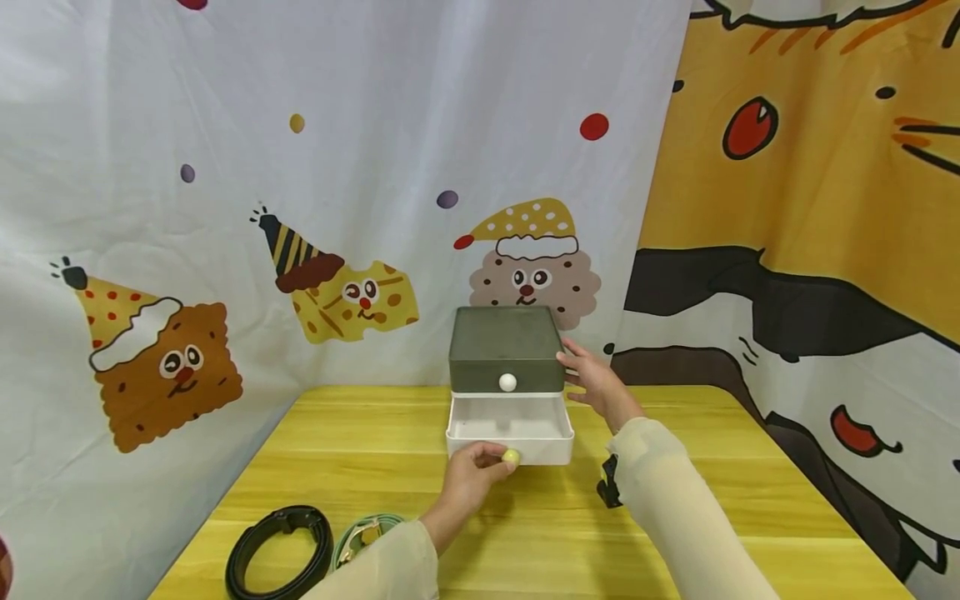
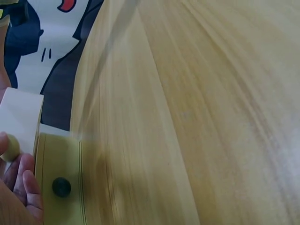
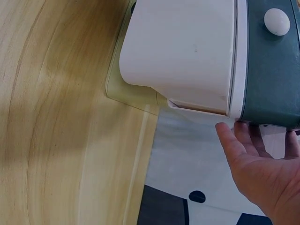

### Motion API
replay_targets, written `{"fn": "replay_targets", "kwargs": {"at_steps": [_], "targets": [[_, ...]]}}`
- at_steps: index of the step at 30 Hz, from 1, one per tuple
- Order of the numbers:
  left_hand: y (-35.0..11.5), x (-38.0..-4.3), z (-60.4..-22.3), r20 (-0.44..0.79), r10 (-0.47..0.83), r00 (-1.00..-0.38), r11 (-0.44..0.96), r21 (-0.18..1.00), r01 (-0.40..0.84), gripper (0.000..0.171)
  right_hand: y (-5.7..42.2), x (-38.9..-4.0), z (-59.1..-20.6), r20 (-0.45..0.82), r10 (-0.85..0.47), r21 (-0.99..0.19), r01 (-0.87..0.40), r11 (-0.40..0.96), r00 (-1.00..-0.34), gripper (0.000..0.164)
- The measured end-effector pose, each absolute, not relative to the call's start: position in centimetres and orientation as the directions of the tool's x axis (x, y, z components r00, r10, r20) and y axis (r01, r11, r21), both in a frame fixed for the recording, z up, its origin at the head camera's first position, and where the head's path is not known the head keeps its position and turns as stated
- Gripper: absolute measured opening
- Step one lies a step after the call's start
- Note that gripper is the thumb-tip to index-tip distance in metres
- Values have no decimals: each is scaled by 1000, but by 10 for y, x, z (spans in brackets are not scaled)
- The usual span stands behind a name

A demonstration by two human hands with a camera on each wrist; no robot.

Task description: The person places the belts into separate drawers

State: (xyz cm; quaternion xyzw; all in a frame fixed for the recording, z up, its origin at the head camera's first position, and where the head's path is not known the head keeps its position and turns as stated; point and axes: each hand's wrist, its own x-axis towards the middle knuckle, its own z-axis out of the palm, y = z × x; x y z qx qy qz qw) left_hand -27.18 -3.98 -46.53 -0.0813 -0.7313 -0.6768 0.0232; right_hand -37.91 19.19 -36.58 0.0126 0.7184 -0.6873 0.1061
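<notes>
A small drawer box with a dark green top section stands toward the back of the table. Its white drawer is pulled out, with the inside visible in the head view. My left hand pinches the yellow knob on that drawer's front. My right hand touches the right side of the box, fingers extended along the green section. The green section has a white knob. Below the white drawer, a yellow section with a dark knob shows in the left wrist view.
A coiled black belt lies at the table's front left. Beside it is a coiled green belt with a gold-toned buckle, partly behind the left sleeve. A cartoon-printed curtain hangs behind the wooden table.
</notes>
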Motion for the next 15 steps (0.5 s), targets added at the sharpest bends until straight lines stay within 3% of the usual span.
{"fn": "replay_targets", "kwargs": {"at_steps": [15], "targets": [[-39,-264,-466,150,93,-984,99,982,159,19,192,-379,-365,-176,-128,-983,168,72,-976,65]]}}
